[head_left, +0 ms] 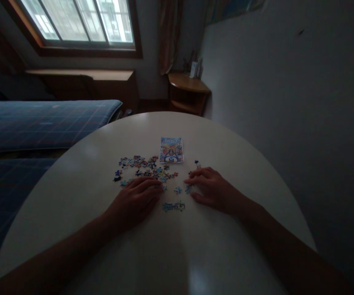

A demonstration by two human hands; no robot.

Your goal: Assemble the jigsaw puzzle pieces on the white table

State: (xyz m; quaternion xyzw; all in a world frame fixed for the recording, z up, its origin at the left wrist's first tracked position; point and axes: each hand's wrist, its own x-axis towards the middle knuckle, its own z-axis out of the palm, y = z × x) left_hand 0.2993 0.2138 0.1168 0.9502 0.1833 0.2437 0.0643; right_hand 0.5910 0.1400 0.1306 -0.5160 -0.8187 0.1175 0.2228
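Observation:
Loose jigsaw puzzle pieces lie spread over the white round table, mostly left of the middle. My left hand rests palm down at the near edge of the pile, fingers stretched out and partly covering some pieces. My right hand is on the other side, fingers apart, with a few pieces by its fingertips. Between the hands lies a single light-blue piece. Closer to me is a short joined strip of pieces. Behind the pile, a colourful picture sheet or packet lies flat.
The white round table fills the foreground. A blue plaid mattress or cushioned seat stands to the left. A pale wall runs along the right side. Behind are a wooden corner shelf, a long wooden cabinet and a window.

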